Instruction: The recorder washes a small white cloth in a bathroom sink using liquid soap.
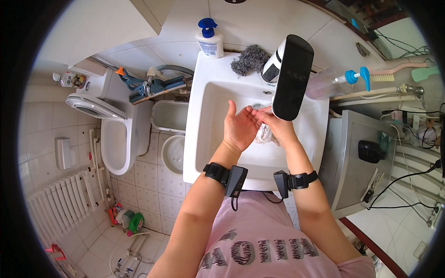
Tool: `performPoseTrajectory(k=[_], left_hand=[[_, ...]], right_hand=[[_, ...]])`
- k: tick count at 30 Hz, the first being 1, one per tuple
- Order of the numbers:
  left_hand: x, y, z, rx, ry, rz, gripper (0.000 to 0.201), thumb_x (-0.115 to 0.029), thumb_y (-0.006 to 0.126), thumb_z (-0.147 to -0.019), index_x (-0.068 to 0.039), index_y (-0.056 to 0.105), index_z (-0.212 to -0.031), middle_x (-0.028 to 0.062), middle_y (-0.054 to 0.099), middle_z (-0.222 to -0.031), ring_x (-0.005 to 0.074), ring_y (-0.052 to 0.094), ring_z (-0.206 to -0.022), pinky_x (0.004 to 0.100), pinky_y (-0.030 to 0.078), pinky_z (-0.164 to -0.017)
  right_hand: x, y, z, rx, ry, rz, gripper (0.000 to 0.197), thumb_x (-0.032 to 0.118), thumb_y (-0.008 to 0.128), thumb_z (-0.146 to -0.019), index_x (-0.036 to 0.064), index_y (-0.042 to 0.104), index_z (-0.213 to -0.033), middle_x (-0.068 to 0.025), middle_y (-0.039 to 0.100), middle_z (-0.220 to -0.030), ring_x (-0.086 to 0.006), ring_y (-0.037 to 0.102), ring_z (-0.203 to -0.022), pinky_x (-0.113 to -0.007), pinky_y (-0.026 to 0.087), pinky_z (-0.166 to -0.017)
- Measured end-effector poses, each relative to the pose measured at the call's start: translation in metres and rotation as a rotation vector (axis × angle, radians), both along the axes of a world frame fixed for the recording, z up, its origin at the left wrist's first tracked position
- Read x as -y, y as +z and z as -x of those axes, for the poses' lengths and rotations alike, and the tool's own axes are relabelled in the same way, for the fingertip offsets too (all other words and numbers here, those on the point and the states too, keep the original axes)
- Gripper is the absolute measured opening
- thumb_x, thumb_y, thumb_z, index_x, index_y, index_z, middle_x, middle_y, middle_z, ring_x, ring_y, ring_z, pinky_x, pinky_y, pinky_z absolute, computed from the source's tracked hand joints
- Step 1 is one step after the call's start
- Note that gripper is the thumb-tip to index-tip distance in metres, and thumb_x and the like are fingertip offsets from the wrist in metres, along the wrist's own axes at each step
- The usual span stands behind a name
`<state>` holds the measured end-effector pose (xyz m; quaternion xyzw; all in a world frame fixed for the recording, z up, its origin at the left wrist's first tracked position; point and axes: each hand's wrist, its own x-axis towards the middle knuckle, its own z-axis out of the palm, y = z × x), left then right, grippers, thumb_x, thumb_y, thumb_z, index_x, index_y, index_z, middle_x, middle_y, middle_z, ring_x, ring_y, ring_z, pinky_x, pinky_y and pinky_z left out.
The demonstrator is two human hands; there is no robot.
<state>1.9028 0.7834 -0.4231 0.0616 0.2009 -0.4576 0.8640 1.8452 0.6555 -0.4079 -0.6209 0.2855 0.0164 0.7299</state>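
Note:
My left hand (241,129) is over the white washbasin (211,111), palm up, thumb spread and fingers stretched out, holding nothing. From the other side my right hand (279,129) reaches in, its fingers meeting the left fingertips; they look stretched out, though the black-topped fixture hides some of them. Below and between the hands a wet-looking whitish cloth (265,135) lies in the basin; I cannot tell whether the right hand touches it. The fixture, with a flat black oval top (293,76) and a white body (274,65), stands at the basin's back and overhangs the right hand.
A blue-topped pump bottle (211,44) and a dark grey scouring tangle (250,60) sit on the back rim. To the right are a clear pump bottle (329,83) and a grey cabinet (354,153). At left are a toilet (116,146), a tub (169,116) and a round bucket (174,155).

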Motion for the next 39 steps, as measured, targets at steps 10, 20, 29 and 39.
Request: performPoseTrajectory(k=[10,20,29,39], left_hand=[[-0.004,0.001,0.002,-0.047,0.035,0.01,0.059,-0.06,0.036,-0.084,-0.003,0.047,-0.077,0.012,0.051,-0.086,0.0234,0.051,-0.086,0.0344,0.042,-0.084],[-0.003,0.006,-0.001,-0.039,0.0,-0.06,0.059,-0.06,0.04,-0.082,-0.001,0.046,-0.079,0.0125,0.049,-0.088,0.0241,0.05,-0.088,0.0347,0.042,-0.087],[0.003,0.006,0.002,0.06,-0.049,-0.204,0.058,-0.06,0.039,-0.083,-0.003,0.047,-0.078,0.0104,0.05,-0.084,0.023,0.049,-0.087,0.0328,0.041,-0.086],[0.006,0.005,0.011,0.244,-0.157,-0.308,0.041,-0.044,0.038,-0.09,-0.006,0.05,-0.082,0.007,0.053,-0.085,0.0179,0.049,-0.084,0.0296,0.04,-0.084]], right_hand=[[0.003,0.003,0.003,0.023,0.003,-0.034,0.019,0.01,0.064,-0.076,-0.002,0.061,-0.09,-0.0067,0.063,-0.087,-0.0107,0.059,-0.076,-0.024,0.048,-0.065],[0.015,-0.008,0.001,0.007,0.099,0.251,0.021,0.017,0.063,-0.076,-0.001,0.062,-0.086,-0.0085,0.065,-0.076,-0.01,0.059,-0.071,-0.026,0.046,-0.061],[0.019,-0.002,0.0,-0.035,0.2,0.298,0.012,0.002,0.054,-0.082,-0.0035,0.062,-0.088,-0.0049,0.063,-0.08,-0.0091,0.058,-0.071,-0.021,0.047,-0.065],[0.022,0.008,-0.005,-0.127,0.172,0.569,0.016,0.011,0.06,-0.072,-0.001,0.061,-0.083,-0.009,0.063,-0.075,-0.0147,0.06,-0.069,-0.028,0.046,-0.062]])
